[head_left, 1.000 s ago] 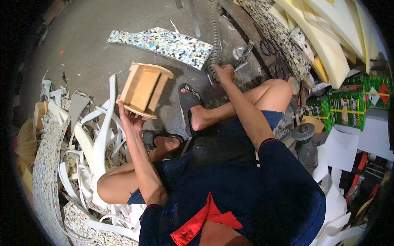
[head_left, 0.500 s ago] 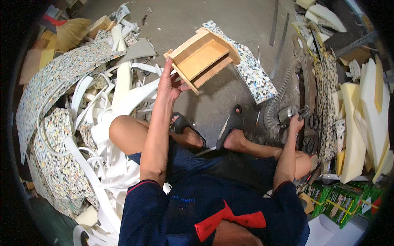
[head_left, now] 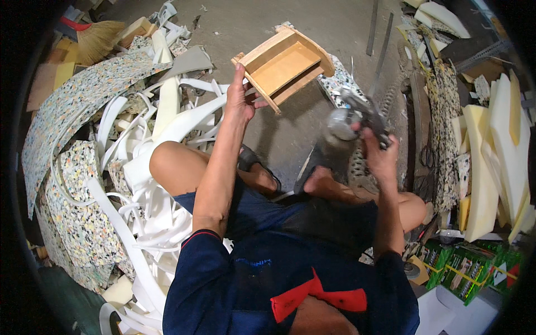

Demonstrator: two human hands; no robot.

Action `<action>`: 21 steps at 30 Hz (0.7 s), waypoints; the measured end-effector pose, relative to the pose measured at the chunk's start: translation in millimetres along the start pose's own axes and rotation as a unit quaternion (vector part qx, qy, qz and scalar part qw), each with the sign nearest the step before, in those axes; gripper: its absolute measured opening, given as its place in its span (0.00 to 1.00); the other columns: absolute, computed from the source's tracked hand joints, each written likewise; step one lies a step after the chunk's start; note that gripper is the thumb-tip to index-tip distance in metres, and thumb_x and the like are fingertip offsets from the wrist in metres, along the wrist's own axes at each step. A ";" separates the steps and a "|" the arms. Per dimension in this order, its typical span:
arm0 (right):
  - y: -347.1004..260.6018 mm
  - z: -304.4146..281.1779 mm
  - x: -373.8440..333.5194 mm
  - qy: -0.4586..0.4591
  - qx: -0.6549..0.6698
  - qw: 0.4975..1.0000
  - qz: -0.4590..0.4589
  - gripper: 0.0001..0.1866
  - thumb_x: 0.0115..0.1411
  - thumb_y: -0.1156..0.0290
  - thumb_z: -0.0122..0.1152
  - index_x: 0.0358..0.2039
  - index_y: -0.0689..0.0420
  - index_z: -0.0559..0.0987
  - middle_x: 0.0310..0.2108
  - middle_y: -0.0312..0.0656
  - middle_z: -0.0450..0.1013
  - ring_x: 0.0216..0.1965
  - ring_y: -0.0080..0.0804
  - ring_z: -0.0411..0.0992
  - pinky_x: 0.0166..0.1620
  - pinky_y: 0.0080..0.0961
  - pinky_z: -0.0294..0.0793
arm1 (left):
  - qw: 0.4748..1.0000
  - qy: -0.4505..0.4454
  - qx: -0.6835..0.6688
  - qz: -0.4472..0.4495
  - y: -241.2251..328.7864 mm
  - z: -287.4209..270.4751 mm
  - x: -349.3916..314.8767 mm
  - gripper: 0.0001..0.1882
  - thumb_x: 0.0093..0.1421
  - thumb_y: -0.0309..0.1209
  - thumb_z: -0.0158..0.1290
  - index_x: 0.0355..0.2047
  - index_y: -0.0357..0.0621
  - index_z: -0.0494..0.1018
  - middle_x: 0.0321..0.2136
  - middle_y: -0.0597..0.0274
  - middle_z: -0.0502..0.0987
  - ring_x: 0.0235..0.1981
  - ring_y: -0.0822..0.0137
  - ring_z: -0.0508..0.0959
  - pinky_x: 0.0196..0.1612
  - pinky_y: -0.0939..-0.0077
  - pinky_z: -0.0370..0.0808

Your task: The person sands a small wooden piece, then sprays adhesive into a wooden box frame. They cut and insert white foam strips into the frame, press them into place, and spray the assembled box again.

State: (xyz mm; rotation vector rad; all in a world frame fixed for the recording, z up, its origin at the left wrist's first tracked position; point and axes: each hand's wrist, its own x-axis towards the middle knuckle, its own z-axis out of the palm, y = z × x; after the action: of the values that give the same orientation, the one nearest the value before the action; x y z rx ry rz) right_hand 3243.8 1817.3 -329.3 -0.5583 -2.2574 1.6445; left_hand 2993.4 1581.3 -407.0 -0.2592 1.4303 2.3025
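Note:
My left hand (head_left: 241, 100) grips a small wooden frame (head_left: 286, 66) by its near left end. The frame is box-like, with curved side pieces and a recessed panel, and it is held up above the floor, tilted. My right hand (head_left: 381, 155) is closed round a metal spray gun (head_left: 368, 114) with a round cup (head_left: 340, 124), smeared by motion. The gun is in the air just right of the frame and apart from it. Behind both, a strip of speckled foam (head_left: 338, 84) lies on the floor, partly hidden.
White foam offcuts (head_left: 162, 234) and speckled foam sheets (head_left: 89, 106) pile up on the left, a broom (head_left: 99, 42) beyond. At right are a coiled hose (head_left: 357, 167), scissors (head_left: 427, 156), foam slabs (head_left: 477, 173) and green boxes (head_left: 459, 273). Thin dark strips (head_left: 373, 28) lie ahead.
My right hand has lifted the spray gun from the right side, bringing it left and forward toward the wooden frame. My left hand has shifted the frame slightly right and away from me.

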 end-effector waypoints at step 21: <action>-39.2 105.9 26.6 -0.084 -0.033 0.987 -0.134 0.23 0.67 0.52 0.57 0.29 0.61 0.74 0.17 0.37 0.65 0.22 0.24 0.63 0.25 0.28 0.64 | 1.000 -0.019 0.011 -0.013 1.5 -2.5 -6.1 0.42 0.58 0.66 0.51 0.58 0.42 0.67 0.48 0.49 0.70 0.36 0.54 0.79 0.27 0.60 0.82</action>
State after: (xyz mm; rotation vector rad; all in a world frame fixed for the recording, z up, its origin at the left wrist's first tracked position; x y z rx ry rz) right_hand 3167.2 1730.3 -324.1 -0.1237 -2.3894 1.5376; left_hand 2998.1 1576.9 -404.7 -0.2235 1.4242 2.2582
